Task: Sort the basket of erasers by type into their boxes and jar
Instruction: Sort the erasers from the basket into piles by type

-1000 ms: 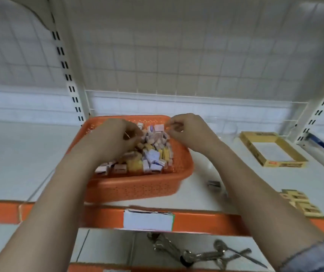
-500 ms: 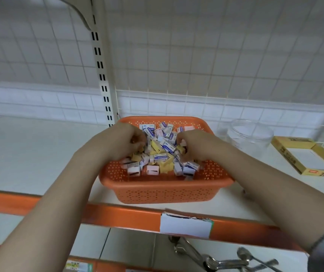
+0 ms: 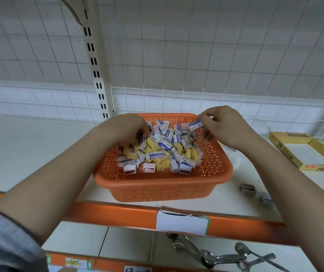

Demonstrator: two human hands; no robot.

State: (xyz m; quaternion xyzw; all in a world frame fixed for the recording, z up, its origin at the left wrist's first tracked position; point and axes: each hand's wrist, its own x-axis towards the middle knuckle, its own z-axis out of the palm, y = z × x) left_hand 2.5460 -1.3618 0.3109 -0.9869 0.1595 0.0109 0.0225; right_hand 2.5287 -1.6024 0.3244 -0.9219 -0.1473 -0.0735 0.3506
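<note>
- Below the shelf's orange front edge, a heap of metal tongs and spoons (image 3: 226,257) lies on the lower level.
- A white paper label (image 3: 182,222) is stuck on that front edge.
- An orange perforated plastic basket (image 3: 163,187) stands on the white shelf (image 3: 29,154) just behind the front edge, holding a pile of small sleeved erasers (image 3: 161,152), yellow, white-and-blue and pink.
- The left hand (image 3: 125,128) is in the pile at the basket's far left, fingers curled down among the erasers; whether they grip one, I cannot tell.
- The right hand (image 3: 226,126) is above the basket's far right corner, fingers pinching a blue-and-white eraser (image 3: 195,124).
- Toward the shelf's right edge lies an open yellow cardboard box (image 3: 286,148).
- A clear jar (image 3: 261,128) stands behind the right hand.
</note>
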